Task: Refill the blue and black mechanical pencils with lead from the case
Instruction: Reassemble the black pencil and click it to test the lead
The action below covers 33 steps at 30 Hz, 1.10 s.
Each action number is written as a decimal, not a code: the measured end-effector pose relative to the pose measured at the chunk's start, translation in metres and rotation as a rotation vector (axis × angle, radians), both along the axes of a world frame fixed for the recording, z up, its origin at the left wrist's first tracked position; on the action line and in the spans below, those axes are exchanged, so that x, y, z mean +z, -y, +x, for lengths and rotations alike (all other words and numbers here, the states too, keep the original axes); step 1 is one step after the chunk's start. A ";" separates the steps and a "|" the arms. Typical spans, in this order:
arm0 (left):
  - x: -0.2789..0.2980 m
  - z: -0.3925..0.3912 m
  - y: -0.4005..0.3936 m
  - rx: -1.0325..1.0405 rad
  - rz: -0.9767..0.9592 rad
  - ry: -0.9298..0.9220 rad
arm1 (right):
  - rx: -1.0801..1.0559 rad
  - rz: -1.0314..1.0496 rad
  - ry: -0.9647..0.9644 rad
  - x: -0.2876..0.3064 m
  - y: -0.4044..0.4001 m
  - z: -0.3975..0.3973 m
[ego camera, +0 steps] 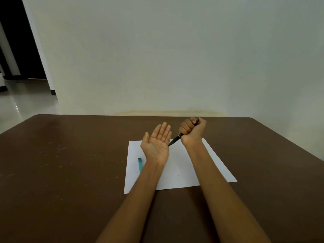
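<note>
My right hand [192, 130] is closed in a fist around the black mechanical pencil [175, 139], which slants down to the left. Its tip touches the edge of my left palm. My left hand [157, 143] is held flat, palm up, fingers together and pointing away, with nothing visible in it. A teal-blue object [140, 165], probably the blue pencil, lies on the white paper [177, 171] just left of my left wrist, partly hidden by the forearm. No lead case shows.
The white paper lies on a dark brown table [70, 172] that runs up to a pale wall. At the far left the table's edge drops to a shiny floor and a dark doorway.
</note>
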State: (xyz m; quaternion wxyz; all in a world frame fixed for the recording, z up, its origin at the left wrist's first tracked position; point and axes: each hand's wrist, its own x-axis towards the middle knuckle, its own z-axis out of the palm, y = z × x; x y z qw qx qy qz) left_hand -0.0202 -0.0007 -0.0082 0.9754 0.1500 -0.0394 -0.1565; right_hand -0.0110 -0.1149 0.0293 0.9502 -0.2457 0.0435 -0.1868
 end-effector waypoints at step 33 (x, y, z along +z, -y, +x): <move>-0.002 0.004 -0.002 -0.016 -0.005 0.051 | 0.008 -0.165 0.053 0.012 -0.009 -0.005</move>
